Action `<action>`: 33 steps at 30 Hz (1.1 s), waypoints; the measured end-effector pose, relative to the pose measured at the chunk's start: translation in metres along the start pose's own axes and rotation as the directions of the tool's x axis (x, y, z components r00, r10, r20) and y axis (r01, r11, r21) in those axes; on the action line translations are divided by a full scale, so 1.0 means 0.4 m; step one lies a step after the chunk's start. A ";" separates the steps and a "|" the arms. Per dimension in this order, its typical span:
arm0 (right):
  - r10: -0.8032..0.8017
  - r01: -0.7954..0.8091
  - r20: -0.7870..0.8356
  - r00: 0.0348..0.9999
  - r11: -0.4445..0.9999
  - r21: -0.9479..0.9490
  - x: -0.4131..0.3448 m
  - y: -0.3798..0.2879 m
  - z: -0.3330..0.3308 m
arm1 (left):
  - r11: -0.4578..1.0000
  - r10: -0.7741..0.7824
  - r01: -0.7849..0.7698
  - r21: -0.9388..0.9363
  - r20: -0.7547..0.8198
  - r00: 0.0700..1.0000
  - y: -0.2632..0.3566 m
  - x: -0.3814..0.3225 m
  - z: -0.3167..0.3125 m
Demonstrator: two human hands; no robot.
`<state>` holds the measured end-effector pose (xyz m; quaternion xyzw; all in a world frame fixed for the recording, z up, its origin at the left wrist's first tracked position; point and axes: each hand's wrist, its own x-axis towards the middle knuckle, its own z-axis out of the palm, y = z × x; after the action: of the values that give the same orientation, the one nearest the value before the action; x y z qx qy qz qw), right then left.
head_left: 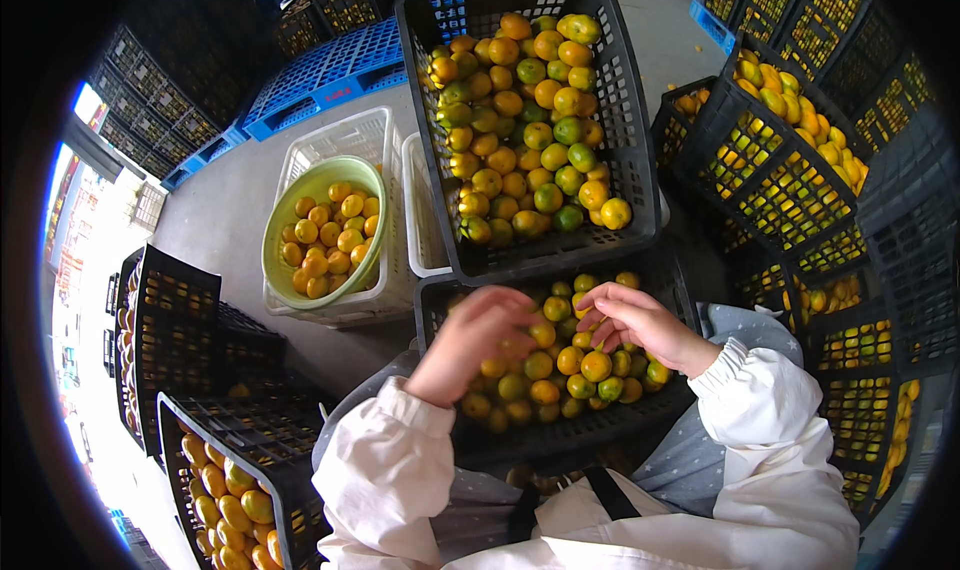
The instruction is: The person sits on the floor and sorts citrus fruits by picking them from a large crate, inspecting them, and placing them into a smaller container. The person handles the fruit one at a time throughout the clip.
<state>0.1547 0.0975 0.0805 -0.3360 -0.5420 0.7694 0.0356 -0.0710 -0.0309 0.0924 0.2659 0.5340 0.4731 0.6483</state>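
Note:
Before me a black plastic crate (pixel 480 439) holds loose green and orange citrus fruits (pixel 596 366), which look like tangerines. My left hand (pixel 484 337) is over the left part of this crate, blurred by motion; whether a fruit is in it cannot be made out. On the right, my right hand (pixel 637 318) hovers over the fruit with its fingers apart and curved, and nothing shows in it. Just beyond, a second black crate (pixel 641 131) stands higher and tilts towards me. Mixed green and orange fruits (pixel 537 134) lie inside it.
A pale green basin (pixel 271 232) of orange fruits rests on a white plastic crate (pixel 300 150) to the left. Fruit-filled black crates (pixel 780 165) are stacked at my right. Another crate (pixel 225 439) of fruit sits at lower left. Blue pallets (pixel 330 67) lie farther back.

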 end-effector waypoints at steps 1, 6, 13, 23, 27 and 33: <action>-0.010 0.009 -0.027 1.000 0.998 -0.055 0.046 0.008 -0.005 | 0.982 0.047 -0.067 0.175 0.116 0.992 -0.055 0.004 0.024; -0.148 0.056 -0.198 0.969 0.912 -0.406 0.343 0.030 -0.072 | 0.283 -0.213 -0.372 0.884 0.436 0.874 -0.153 -0.018 0.094; -0.443 -0.009 -0.221 0.869 0.433 -0.901 0.807 -0.001 0.074 | 0.371 0.169 0.044 0.928 -0.114 0.979 -0.257 0.010 0.187; -0.058 -0.031 -0.035 0.998 0.060 -0.998 0.885 -0.083 0.068 | 0.990 0.128 -0.125 0.060 -0.739 0.661 -0.296 0.019 0.285; -0.405 0.083 -0.019 0.914 0.233 -0.969 0.837 -0.054 -0.025 | 0.986 -0.066 0.156 0.052 -0.743 0.665 -0.191 0.009 0.289; -0.330 0.205 -0.106 0.938 0.775 -0.597 0.757 -0.058 -0.058 | 0.029 0.327 -0.323 0.946 0.297 0.897 -0.314 0.057 0.186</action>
<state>-0.0731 0.2526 -0.0489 -0.3272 -0.7852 0.5166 0.0974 0.0402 -0.0502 -0.0031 0.7382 0.6354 0.1350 0.1818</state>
